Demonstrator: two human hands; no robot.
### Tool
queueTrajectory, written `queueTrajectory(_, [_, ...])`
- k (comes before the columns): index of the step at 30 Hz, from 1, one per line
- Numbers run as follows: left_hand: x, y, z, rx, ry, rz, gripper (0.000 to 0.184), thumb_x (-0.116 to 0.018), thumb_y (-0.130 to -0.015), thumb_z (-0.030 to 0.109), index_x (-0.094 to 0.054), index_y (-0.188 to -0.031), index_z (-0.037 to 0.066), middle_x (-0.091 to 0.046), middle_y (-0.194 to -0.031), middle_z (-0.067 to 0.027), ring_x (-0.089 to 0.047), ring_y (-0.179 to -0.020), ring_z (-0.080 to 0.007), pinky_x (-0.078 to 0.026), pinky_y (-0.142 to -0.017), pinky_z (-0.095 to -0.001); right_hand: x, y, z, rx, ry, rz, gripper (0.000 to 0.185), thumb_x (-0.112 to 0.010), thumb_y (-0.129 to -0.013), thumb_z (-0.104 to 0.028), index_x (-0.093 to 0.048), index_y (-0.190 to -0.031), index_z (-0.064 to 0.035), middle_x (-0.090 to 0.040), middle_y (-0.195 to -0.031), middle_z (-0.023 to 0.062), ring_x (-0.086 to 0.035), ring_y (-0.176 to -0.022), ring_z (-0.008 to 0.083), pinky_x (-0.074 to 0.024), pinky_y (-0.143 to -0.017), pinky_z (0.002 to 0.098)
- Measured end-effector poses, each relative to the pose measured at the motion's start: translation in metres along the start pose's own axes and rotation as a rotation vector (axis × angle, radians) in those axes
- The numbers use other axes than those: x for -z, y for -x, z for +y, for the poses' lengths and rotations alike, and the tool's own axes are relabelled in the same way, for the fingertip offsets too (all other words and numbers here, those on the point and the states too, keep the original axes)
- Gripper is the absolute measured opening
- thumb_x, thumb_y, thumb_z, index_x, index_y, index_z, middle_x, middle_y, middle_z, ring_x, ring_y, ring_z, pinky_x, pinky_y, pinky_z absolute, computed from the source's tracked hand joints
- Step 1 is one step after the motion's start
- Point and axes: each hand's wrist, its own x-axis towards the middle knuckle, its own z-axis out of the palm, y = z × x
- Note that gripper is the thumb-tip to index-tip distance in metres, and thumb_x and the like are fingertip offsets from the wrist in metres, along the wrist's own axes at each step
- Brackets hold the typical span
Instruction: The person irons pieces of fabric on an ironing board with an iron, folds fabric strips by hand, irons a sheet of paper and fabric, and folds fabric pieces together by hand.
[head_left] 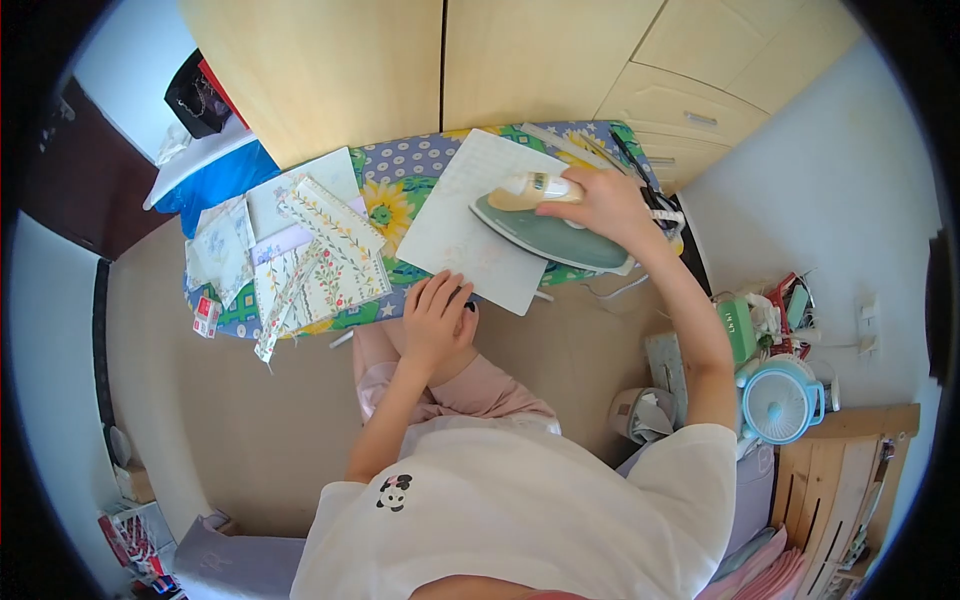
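Note:
My right hand is wrapped round the cream handle of a green iron. The iron rests on a white sheet, which lies aslant on the patterned ironing board. At the board's near edge, by the sheet's lower left corner, is my left hand, its fingers spread a little and nothing seen in them. Floral fabric pieces lie on the board's left part, with a folded pale cloth beside them. A small red and white box sits at the left edge.
Wooden cabinets stand behind the board. Long rulers lie at its back right. To the right are a blue fan, a green box and a bin. A blue bag hangs at the back left.

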Motion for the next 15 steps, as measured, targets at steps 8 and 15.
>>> queueTrajectory(8, [-0.008,0.013,-0.005,-0.016,-0.092,0.039,0.033,-0.063,-0.07,0.019,-0.063,-0.103,0.011,-0.059,-0.107,-0.005,-0.055,-0.105,-0.0233,-0.038,-0.09,-0.0414,-0.024,-0.017,-0.023,-0.036,0.029,-0.202,0.047,-0.067,-0.072,-0.049,-0.065,-0.093,-0.0081,-0.065,-0.075,0.0129,-0.064,-0.071,0.0302,-0.0497,-0.062,0.0369])
queueTrajectory(15, [-0.016,0.014,-0.005,0.003,-0.171,0.089,0.03,-0.065,-0.071,0.019,-0.064,-0.101,0.014,-0.06,-0.104,-0.0019,-0.058,-0.101,-0.0192,-0.037,-0.087,-0.038,-0.013,-0.013,-0.013,-0.019,-0.017,-0.245,0.045,-0.065,-0.072,-0.053,-0.064,-0.09,-0.0115,-0.064,-0.073,0.0113,-0.063,-0.07,0.0296,-0.0484,-0.06,0.039])
